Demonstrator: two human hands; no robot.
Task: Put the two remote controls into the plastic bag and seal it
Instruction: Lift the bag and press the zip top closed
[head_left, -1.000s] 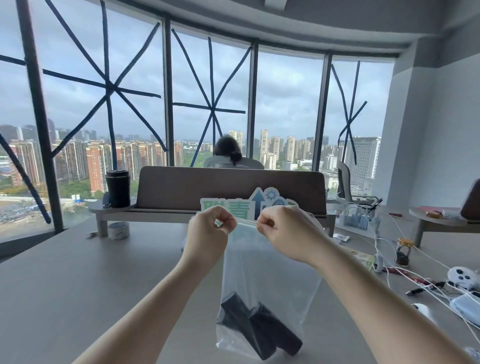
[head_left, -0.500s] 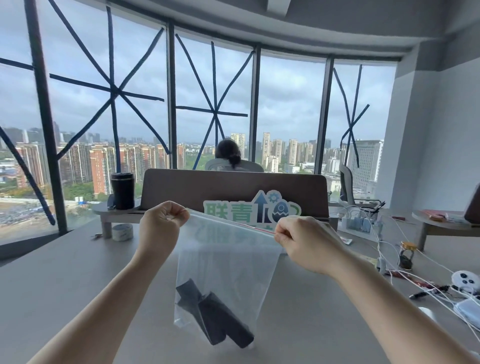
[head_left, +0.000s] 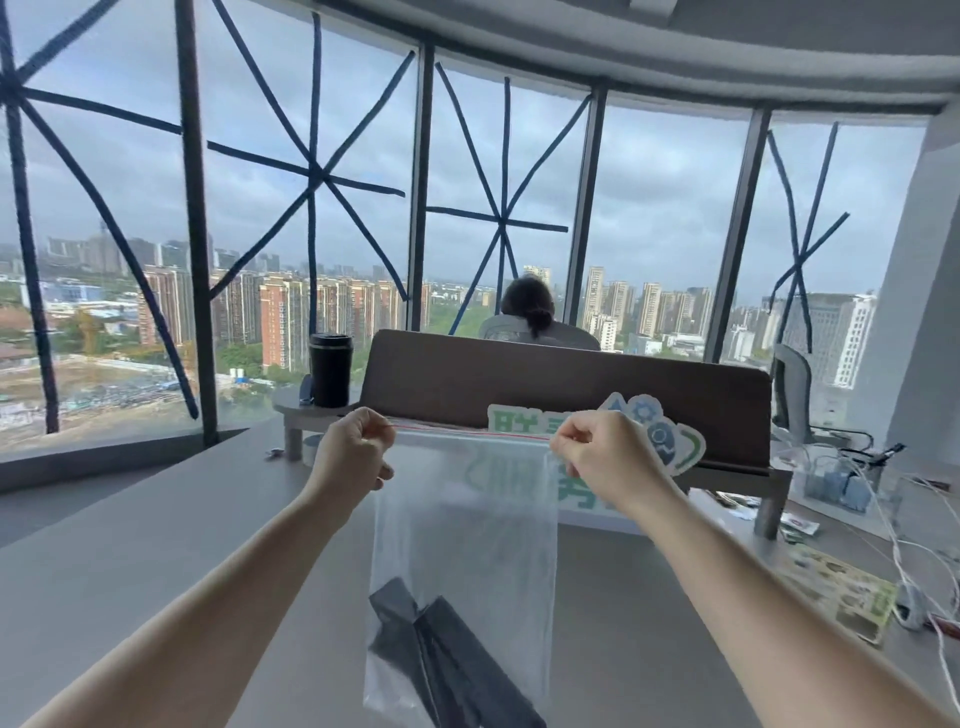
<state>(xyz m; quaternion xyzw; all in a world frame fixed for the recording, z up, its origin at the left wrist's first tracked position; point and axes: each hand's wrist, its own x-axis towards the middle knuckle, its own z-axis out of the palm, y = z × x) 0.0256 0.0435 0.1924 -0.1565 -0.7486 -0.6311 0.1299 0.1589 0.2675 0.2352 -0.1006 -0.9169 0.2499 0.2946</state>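
A clear plastic bag (head_left: 467, 525) with a red zip strip along its top hangs upright in front of me above the grey table (head_left: 135, 551). Two black remote controls (head_left: 447, 660) lie crossed at its bottom, inside it. My left hand (head_left: 353, 452) pinches the left end of the top edge. At the right end of that edge, my right hand (head_left: 602, 457) pinches it too. The strip is stretched straight between both hands.
A brown desk riser (head_left: 571, 384) with a green and blue sign (head_left: 660, 431) stands behind the bag. A black cup (head_left: 330, 370) sits on a shelf at its left. Cables and small devices (head_left: 857, 478) clutter the right side. A person (head_left: 530, 312) sits beyond the riser, facing away.
My hands have moved apart along the bag's top edge, from close together to its two ends. The strip is pulled taut and the bag hangs flatter.
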